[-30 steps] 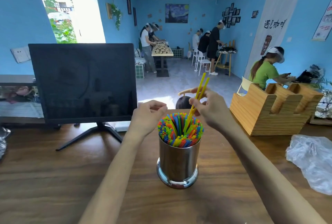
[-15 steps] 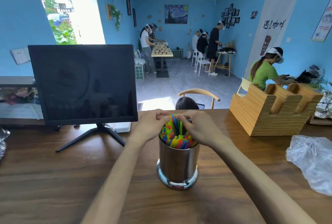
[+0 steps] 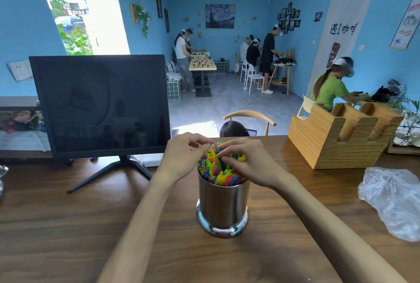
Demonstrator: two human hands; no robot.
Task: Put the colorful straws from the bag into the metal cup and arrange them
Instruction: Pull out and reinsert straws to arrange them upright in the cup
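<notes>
Metal cup [image 3: 222, 205] stands upright on wooden table [image 3: 56, 226], centre, near front edge. Colorful straws [image 3: 212, 172] packed inside, tops above rim. Both hands over cup mouth. Left hand [image 3: 184, 157]: fingers curled at straw tops on far-left side; whether it pinches any, cannot tell. Right hand [image 3: 247, 164]: fingertips pinch straw tops near middle. Plastic bag [image 3: 395, 201] lies crumpled at right, well apart from cup. Monitor [image 3: 100, 105] back left; wooden holder [image 3: 336, 137] back right.

Left hand [image 3: 181, 157], right hand [image 3: 245, 164] on straws [image 3: 213, 171] in metal cup [image 3: 222, 205].
</notes>
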